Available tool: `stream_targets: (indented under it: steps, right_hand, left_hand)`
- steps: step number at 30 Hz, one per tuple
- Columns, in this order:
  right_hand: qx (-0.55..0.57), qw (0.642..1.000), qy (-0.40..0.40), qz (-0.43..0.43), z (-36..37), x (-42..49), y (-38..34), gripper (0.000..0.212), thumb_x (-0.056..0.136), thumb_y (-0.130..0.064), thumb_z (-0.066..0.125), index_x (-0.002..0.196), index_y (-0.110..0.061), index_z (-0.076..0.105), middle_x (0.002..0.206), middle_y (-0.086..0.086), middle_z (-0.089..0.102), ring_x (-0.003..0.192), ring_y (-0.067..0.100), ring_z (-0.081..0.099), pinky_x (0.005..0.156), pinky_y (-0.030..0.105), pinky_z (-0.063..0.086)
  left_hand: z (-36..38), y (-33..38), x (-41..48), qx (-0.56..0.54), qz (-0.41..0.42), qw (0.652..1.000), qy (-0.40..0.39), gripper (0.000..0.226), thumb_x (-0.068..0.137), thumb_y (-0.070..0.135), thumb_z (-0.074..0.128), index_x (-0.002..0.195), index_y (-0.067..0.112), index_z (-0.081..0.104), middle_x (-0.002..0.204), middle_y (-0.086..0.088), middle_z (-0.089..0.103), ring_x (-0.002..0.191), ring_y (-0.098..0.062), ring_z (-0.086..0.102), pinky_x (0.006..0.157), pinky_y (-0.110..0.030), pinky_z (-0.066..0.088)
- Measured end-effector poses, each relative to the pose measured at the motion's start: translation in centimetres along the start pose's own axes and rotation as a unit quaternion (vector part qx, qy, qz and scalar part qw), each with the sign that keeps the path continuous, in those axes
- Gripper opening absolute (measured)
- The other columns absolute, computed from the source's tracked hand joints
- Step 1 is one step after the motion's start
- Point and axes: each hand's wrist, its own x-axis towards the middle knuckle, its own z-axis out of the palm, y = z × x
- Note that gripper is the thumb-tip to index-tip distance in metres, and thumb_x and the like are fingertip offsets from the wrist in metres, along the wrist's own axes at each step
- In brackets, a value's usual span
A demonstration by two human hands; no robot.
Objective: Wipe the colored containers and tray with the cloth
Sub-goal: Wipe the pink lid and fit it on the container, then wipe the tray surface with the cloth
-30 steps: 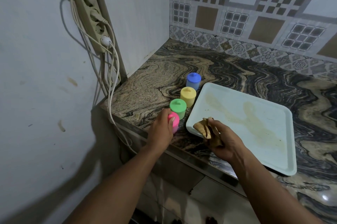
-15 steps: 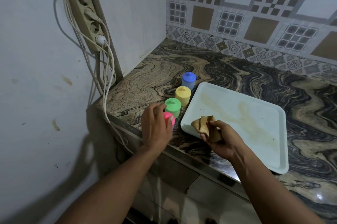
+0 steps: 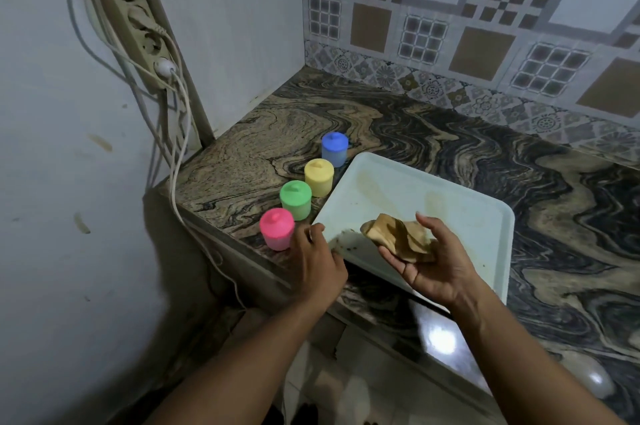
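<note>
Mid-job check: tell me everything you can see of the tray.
The tray is pale, rectangular and plastic-looking, with rounded corners and a low raised rim. It lies flat on the marbled counter, near its front edge. Brownish smears cross its floor, and dark specks sit by the near left corner. The right hand, holding the cloth, hangs over its near part. The left hand is at that corner, contact unclear.

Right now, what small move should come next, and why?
Probably lower the right hand so the brown cloth meets the white tray: the cloth is held above it, brown streaks mark it, and the left hand sits by its near corner.
</note>
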Motion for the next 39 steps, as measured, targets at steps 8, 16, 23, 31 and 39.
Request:
stream_targets:
  steps: [8,16,23,31,39]
  right_hand:
    - [-0.065,0.996,-0.047,0.031,-4.2,-0.1,-3.8,0.046,0.073,0.015,0.053,0.119,0.011,0.051,0.135,0.033,0.057,0.125,0.049,0.057,0.094,0.044,0.055]
    - [-0.16,0.984,0.073,0.004,-6.8,0.1,-5.6,0.013,0.1,-0.012,0.053,0.106,-0.005,0.062,0.078,0.01,0.073,0.059,0.02,0.072,0.05,0.029,0.06]
    - [-0.126,0.99,-0.036,0.048,-8.6,-0.5,-7.8,0.049,0.071,-0.035,0.088,0.103,-0.008,0.063,0.088,0.016,0.067,0.062,0.025,0.069,0.054,0.031,0.061]
    - [-0.295,0.954,0.042,-0.043,-8.7,1.0,-8.8,0.019,0.097,0.004,0.049,0.107,-0.002,0.063,0.084,0.017,0.066,0.069,0.026,0.063,0.057,0.034,0.052]
    - [-0.686,0.662,0.172,-0.247,-5.3,4.1,-13.4,0.044,0.077,-0.005,0.068,0.118,-0.015,0.055,0.11,0.017,0.066,0.094,0.034,0.064,0.08,0.05,0.058]
  left_hand:
    - [1.4,2.3,2.0,0.001,-0.181,0.983,-0.005,0.051,0.091,0.025,0.063,0.136,0.014,0.043,0.135,-0.016,0.045,0.123,-0.039,0.048,0.093,-0.049,0.048]
    - [3.2,3.5,3.1,0.076,-0.196,0.976,-0.062,0.034,0.094,0.041,0.056,0.113,0.013,0.059,0.118,-0.014,0.063,0.103,-0.038,0.063,0.08,-0.042,0.053]
    - [4.6,4.1,5.2,0.145,-0.128,0.978,-0.081,0.054,0.097,0.063,0.038,0.095,0.015,0.061,0.097,-0.014,0.067,0.09,-0.037,0.063,0.068,-0.038,0.046]
    - [5.4,2.9,5.7,0.126,-0.096,0.987,-0.03,0.052,0.097,0.058,0.044,0.062,0.018,0.043,0.065,-0.002,0.05,0.07,-0.032,0.053,0.058,-0.033,0.032]
    - [5.1,1.5,5.0,0.114,-0.043,0.993,-0.008,0.056,0.095,0.055,0.049,0.056,0.017,0.039,0.054,0.004,0.042,0.059,-0.029,0.049,0.049,-0.03,0.02]
